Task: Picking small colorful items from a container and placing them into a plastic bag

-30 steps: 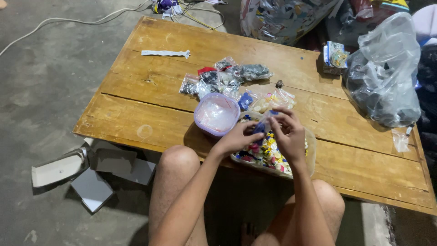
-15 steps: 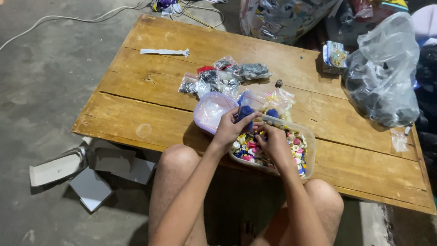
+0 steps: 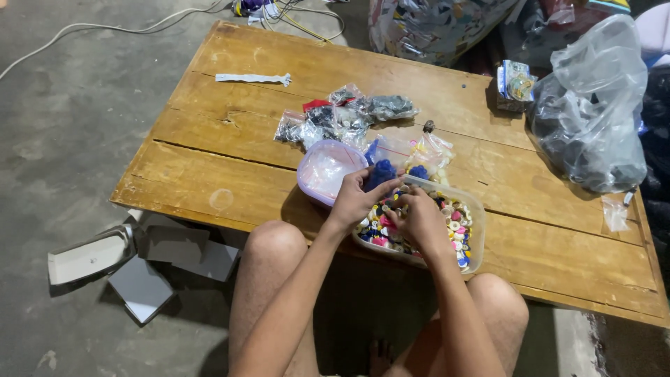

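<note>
Clear rectangular plastic tub, filled with small multicoloured buttons or beads, sits at the near edge of the wooden plank table, directly above my knees. My left hand rests on the tub's left rim, fingers curled over something small; whether they pinch a piece I cannot tell. My right hand lies in the tub on top of the pieces, fingers bent narrow; what it holds, if anything, is hidden.

Touching the tub's far-left corner: a lilac round plastic bowl, tilted toward me. Just behind the tub, small clear zip bags with blue and yellow contents; farther back, a cluster of clear bags with dark parts. White paper strip well apart, far left. Large clear plastic sack at the table's right end. Flattened white cardboard on the concrete floor.

Risk, my judgement: the tub stands close to the table edge, so a push from either wrist could tip it into my lap. The tilted bowl could also slide off.
</note>
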